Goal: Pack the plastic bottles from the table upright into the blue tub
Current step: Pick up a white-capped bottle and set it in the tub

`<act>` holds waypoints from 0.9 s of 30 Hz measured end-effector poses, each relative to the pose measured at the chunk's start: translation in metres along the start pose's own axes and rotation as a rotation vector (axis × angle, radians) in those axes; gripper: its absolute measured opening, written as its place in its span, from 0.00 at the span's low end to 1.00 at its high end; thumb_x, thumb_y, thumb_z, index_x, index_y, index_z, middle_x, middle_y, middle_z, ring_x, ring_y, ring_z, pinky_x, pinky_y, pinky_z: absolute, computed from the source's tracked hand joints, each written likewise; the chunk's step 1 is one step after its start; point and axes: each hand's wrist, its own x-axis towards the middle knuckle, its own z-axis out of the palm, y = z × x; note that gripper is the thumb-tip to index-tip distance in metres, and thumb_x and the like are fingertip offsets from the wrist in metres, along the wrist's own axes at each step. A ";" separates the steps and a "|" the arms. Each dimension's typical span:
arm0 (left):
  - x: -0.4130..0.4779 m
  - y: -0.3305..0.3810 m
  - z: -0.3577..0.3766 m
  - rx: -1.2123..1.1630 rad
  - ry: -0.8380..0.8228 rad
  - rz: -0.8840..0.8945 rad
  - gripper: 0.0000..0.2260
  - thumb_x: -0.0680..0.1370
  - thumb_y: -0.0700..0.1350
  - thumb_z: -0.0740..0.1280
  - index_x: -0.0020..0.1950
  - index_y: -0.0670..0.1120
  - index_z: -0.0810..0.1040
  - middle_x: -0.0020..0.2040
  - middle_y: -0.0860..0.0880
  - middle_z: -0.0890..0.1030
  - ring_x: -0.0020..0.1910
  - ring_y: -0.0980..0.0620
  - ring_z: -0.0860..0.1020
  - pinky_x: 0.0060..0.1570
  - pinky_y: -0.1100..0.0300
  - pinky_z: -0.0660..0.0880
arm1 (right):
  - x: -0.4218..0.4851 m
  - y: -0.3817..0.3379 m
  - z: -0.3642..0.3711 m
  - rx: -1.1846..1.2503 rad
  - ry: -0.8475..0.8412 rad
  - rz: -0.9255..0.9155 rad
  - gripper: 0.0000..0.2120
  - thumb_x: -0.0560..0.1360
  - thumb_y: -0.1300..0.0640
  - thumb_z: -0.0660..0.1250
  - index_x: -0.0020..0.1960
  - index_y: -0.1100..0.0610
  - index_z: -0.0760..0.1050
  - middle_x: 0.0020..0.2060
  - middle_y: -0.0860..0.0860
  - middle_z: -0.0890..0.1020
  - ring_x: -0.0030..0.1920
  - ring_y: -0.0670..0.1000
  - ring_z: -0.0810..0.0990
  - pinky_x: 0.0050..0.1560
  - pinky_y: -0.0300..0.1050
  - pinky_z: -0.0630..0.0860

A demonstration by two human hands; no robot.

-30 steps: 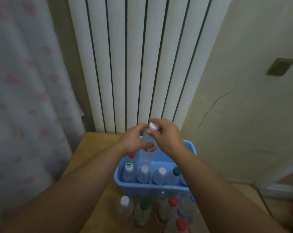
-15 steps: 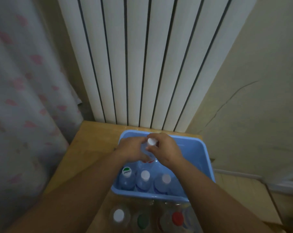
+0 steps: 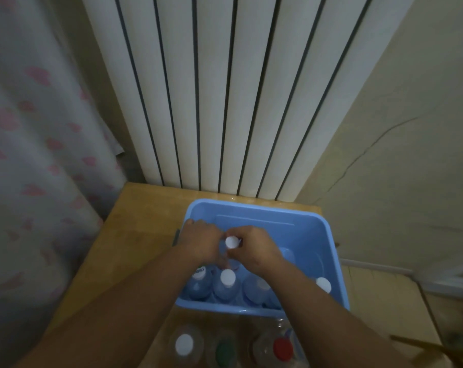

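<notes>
The blue tub [image 3: 328, 235] sits on the wooden table [image 3: 135, 235] in front of the radiator. Both hands reach into its left half. My left hand [image 3: 202, 241] and my right hand [image 3: 254, 247] clasp one clear bottle with a white cap [image 3: 231, 242], held upright low inside the tub. Several capped bottles stand in the tub's near row, one with a white cap [image 3: 227, 277] and another at the right [image 3: 323, 284]. On the table in front of the tub stand a white-capped bottle [image 3: 184, 345], a green-capped bottle [image 3: 225, 351] and a red-capped bottle [image 3: 283, 348].
A white ribbed radiator [image 3: 225, 102] rises behind the table. A curtain with pink spots [image 3: 34, 168] hangs at the left. A cracked beige wall [image 3: 397, 155] stands at the right. The far half of the tub holds no bottles.
Both hands have lowered the white-capped bottle from above the tub's rim down into the tub. The view has tilted downward and closer.
</notes>
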 end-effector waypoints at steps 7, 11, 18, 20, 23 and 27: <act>0.004 -0.001 0.002 -0.017 -0.011 -0.029 0.28 0.64 0.72 0.70 0.59 0.61 0.78 0.53 0.53 0.80 0.56 0.49 0.74 0.59 0.51 0.65 | 0.001 0.005 0.006 0.002 -0.042 0.026 0.20 0.69 0.54 0.74 0.60 0.46 0.78 0.53 0.48 0.82 0.51 0.48 0.79 0.45 0.41 0.75; 0.004 0.000 0.002 0.000 0.006 -0.028 0.29 0.64 0.72 0.70 0.61 0.62 0.78 0.53 0.54 0.80 0.56 0.49 0.73 0.58 0.51 0.64 | 0.001 0.008 0.003 -0.028 -0.039 0.019 0.20 0.70 0.56 0.73 0.61 0.51 0.77 0.55 0.50 0.81 0.54 0.51 0.79 0.52 0.45 0.76; -0.003 0.001 -0.003 -0.033 0.059 -0.015 0.31 0.65 0.70 0.71 0.66 0.61 0.76 0.59 0.54 0.79 0.60 0.49 0.72 0.61 0.50 0.64 | -0.001 0.013 0.001 -0.067 -0.031 0.030 0.25 0.70 0.63 0.69 0.67 0.53 0.72 0.62 0.51 0.78 0.61 0.51 0.76 0.60 0.42 0.72; -0.007 0.001 -0.005 -0.047 0.083 -0.014 0.31 0.67 0.66 0.72 0.68 0.60 0.74 0.63 0.53 0.78 0.62 0.48 0.72 0.63 0.50 0.64 | -0.003 0.010 -0.002 -0.066 -0.020 0.037 0.27 0.70 0.65 0.68 0.69 0.53 0.71 0.64 0.51 0.77 0.63 0.51 0.75 0.62 0.41 0.70; -0.015 -0.001 -0.006 -0.099 0.110 -0.024 0.32 0.68 0.62 0.73 0.70 0.58 0.72 0.66 0.52 0.76 0.66 0.48 0.71 0.65 0.50 0.64 | -0.006 0.006 -0.005 -0.072 0.001 0.042 0.29 0.70 0.66 0.68 0.69 0.52 0.70 0.66 0.49 0.75 0.64 0.50 0.74 0.65 0.43 0.71; -0.027 -0.002 -0.008 -0.164 0.171 -0.040 0.30 0.70 0.59 0.73 0.70 0.57 0.72 0.66 0.52 0.76 0.66 0.48 0.71 0.65 0.51 0.66 | -0.017 -0.002 -0.009 -0.059 0.050 0.025 0.26 0.71 0.64 0.66 0.68 0.51 0.72 0.65 0.48 0.76 0.64 0.49 0.75 0.64 0.45 0.72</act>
